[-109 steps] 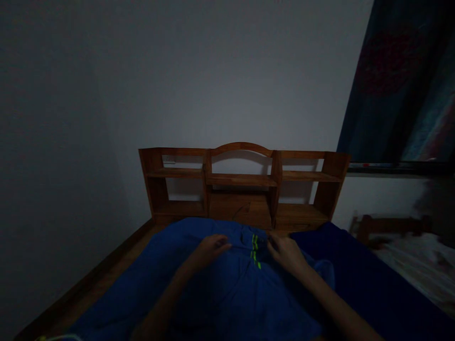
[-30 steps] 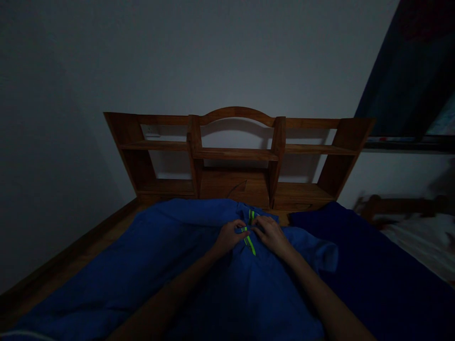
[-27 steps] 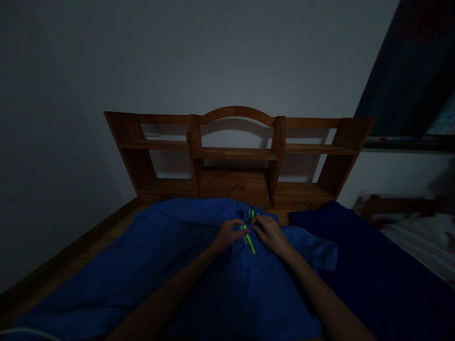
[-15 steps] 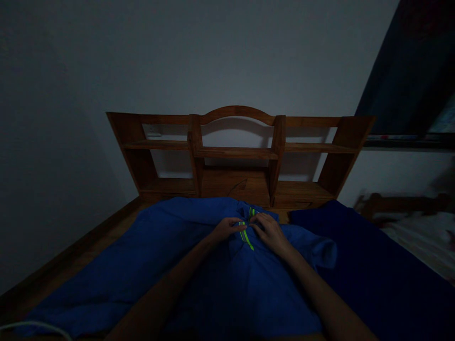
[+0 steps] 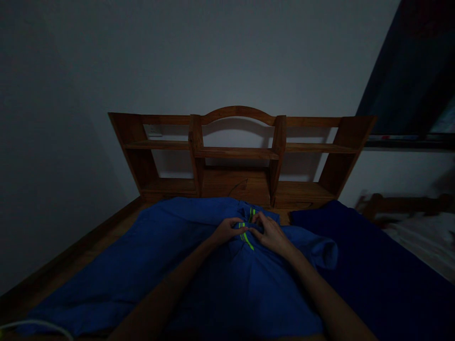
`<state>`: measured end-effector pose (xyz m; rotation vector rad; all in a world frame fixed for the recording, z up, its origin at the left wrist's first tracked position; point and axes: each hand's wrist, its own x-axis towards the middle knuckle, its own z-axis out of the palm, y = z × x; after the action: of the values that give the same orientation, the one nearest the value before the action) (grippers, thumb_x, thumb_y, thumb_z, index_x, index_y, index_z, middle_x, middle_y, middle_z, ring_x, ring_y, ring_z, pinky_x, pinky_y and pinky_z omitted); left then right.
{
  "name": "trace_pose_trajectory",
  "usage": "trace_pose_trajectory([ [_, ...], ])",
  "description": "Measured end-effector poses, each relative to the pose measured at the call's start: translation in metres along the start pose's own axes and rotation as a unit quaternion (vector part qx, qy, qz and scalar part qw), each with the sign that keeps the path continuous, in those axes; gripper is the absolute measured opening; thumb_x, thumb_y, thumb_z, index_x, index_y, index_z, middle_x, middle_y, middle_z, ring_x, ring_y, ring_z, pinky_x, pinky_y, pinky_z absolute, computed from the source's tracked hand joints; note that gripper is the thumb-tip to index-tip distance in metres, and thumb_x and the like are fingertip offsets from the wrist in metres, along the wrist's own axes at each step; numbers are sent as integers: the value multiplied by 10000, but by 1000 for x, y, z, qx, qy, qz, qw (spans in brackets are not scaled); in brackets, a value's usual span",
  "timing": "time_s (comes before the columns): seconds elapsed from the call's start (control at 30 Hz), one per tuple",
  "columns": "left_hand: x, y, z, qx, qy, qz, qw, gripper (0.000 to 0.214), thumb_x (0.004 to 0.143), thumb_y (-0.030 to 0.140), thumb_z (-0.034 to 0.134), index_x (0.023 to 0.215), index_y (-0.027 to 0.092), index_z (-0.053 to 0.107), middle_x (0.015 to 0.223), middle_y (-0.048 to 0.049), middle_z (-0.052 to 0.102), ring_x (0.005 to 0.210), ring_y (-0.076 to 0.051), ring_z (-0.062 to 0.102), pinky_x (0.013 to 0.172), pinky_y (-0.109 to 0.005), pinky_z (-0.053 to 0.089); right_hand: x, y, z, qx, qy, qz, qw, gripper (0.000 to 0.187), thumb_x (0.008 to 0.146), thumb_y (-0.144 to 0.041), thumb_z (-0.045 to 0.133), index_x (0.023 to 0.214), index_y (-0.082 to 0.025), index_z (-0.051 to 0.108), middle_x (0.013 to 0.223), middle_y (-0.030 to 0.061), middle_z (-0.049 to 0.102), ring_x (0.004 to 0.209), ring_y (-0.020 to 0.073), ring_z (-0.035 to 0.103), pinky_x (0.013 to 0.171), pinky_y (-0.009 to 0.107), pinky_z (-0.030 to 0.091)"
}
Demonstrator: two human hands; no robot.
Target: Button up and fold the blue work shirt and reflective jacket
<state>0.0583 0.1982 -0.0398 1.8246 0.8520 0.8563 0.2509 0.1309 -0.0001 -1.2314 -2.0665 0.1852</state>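
Observation:
A blue work jacket (image 5: 245,293) with fluorescent yellow-green strips (image 5: 247,240) lies spread out in front of me, one short sleeve end bunched at the right. My left hand (image 5: 225,231) pinches its cloth beside the strip, thumb and fingers closed. Just across from it, my right hand (image 5: 273,235) has its thumb and bent fingers on the same part, also gripping cloth. The fingertips of both hands nearly meet. Any small fastener between them is too dark and small to make out.
Behind the jacket stands a wooden headboard shelf (image 5: 239,152) against a pale wall (image 5: 227,57). Dark blue cloth (image 5: 377,265) covers the right side. A pale cable (image 5: 39,322) curves at the lower left. A dark curtain (image 5: 398,85) hangs at the upper right.
My right hand's fingers have shifted slightly, bending and moving apart a little at the strip. My left hand stays nearly in place on the cloth.

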Motion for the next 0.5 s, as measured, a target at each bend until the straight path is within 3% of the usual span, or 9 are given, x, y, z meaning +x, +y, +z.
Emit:
trace_pose_trajectory([
  [0.17,0,0,-1,-4,-3,11,1000,413,687,481,661,870,111,663,728,0,595,672,-119,512,614,-211,395,-1,0,-2,-22,-21,7,1000,109,853,-302,551,910,-213,525,800,-5,604,759,162,556,735,284,382],
  [0.5,-1,1,0,27,5,10,1000,403,687,478,653,865,117,680,701,-4,592,656,-126,507,606,-218,403,-1,6,0,-17,-31,21,999,170,846,-325,563,980,-220,575,861,12,642,800,175,585,736,277,400],
])
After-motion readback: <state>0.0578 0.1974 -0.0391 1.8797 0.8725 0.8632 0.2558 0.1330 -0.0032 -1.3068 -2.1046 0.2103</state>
